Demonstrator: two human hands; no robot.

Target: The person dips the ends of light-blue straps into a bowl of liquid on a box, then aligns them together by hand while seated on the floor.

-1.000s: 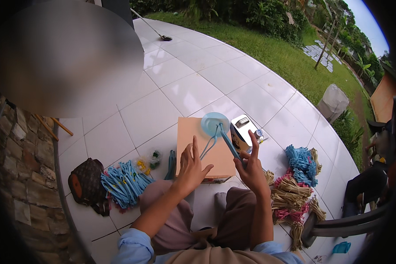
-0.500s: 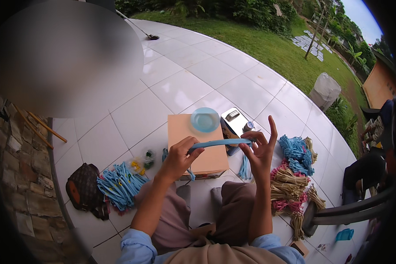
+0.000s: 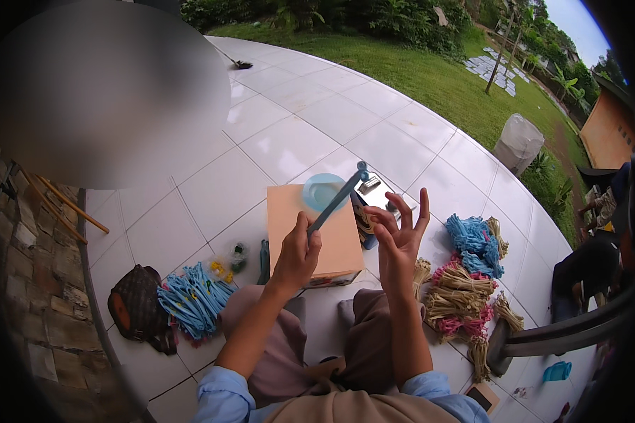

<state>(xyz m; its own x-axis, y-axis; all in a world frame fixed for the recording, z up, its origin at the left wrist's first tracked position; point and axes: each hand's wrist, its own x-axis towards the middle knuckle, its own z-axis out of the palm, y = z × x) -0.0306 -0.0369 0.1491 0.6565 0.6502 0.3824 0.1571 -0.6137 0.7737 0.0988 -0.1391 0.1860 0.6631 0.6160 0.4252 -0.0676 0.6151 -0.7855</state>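
Pinched in my left hand (image 3: 296, 254) is a blue fabric strap (image 3: 337, 203), slanting up and to the right, its far end ending in small round loops or knots. My right hand (image 3: 399, 247) is raised to the right, apart from the strap, its fingers spread with nothing visible in them. Below my hands stands a box with a peach top (image 3: 286, 225). On the box's far edge sits a light blue plastic dish (image 3: 320, 189), partly covered by the strap. A tin with a shiny lid (image 3: 381, 187) is just right of the box.
Bundled blue straps (image 3: 194, 299) lie at left, beside a brown bag (image 3: 135, 303) and small bags of beads (image 3: 222, 268). At right are piled blue bundles (image 3: 473, 236) and beige bundles (image 3: 458, 296), near a dark chair leg (image 3: 564, 335). A blurred area fills the upper left.
My right hand has let go of the strap's right end and opened. The strap, earlier held level between both hands, now points up and away from my left hand.
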